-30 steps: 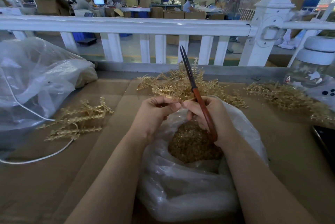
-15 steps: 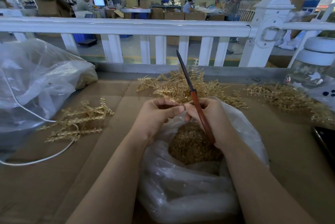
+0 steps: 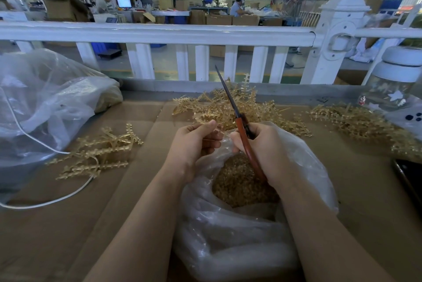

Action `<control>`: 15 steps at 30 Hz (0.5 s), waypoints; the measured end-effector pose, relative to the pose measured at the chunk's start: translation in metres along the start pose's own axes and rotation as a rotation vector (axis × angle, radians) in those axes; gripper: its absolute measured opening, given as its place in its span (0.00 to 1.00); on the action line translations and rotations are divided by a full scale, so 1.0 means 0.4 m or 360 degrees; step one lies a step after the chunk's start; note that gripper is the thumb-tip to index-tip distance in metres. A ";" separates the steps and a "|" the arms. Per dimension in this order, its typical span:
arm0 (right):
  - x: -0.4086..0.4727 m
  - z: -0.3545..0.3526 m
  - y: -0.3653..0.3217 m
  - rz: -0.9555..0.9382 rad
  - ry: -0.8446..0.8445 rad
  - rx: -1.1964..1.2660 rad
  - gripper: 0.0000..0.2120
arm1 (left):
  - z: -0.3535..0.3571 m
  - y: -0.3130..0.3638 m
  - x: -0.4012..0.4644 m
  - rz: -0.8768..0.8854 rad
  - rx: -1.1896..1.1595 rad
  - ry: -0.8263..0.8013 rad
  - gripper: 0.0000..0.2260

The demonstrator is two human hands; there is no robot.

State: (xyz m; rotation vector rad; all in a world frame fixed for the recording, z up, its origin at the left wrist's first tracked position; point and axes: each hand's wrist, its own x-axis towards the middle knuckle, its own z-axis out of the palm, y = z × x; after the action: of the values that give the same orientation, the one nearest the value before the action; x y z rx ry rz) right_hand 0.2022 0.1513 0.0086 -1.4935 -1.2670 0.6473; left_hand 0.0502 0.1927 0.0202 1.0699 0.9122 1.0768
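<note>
My right hand (image 3: 262,151) grips red-handled scissors (image 3: 242,131), their dark blades closed and pointing up and away. My left hand (image 3: 194,142) pinches a thin golden plastic strip just left of the scissors. Both hands hover over an open clear plastic bag (image 3: 303,167) that holds many small golden pieces (image 3: 237,185). A heap of golden plastic sprues (image 3: 219,108) lies on the cardboard right behind my hands.
The cardboard-covered table (image 3: 114,201) carries a smaller sprue pile (image 3: 98,153) on the left, a white cable (image 3: 45,204), and a big clear bag (image 3: 45,108). More sprues (image 3: 356,121) and a glass jar (image 3: 392,90) sit right. A white railing (image 3: 159,32) runs behind.
My hands have drawn slightly apart, the left one lifting its thumb with the thin strip. The scissors tip has leaned a little further left.
</note>
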 end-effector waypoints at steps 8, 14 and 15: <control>0.005 0.006 0.018 -0.0024 0.0066 -0.0135 0.09 | -0.011 -0.005 0.002 0.0087 0.0043 0.0036 0.06; 0.007 0.005 0.026 -0.0102 0.0110 -0.0410 0.13 | -0.016 -0.011 0.011 0.0159 0.0051 0.0091 0.07; 0.005 0.002 0.026 -0.0127 0.0113 -0.0492 0.15 | -0.015 -0.011 0.012 0.0192 0.0073 0.0106 0.07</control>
State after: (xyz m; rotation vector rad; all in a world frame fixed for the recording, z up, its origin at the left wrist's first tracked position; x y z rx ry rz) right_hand 0.2060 0.1545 -0.0010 -1.6898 -1.4106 0.3528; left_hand 0.0465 0.1982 0.0140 1.1446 0.9385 1.2022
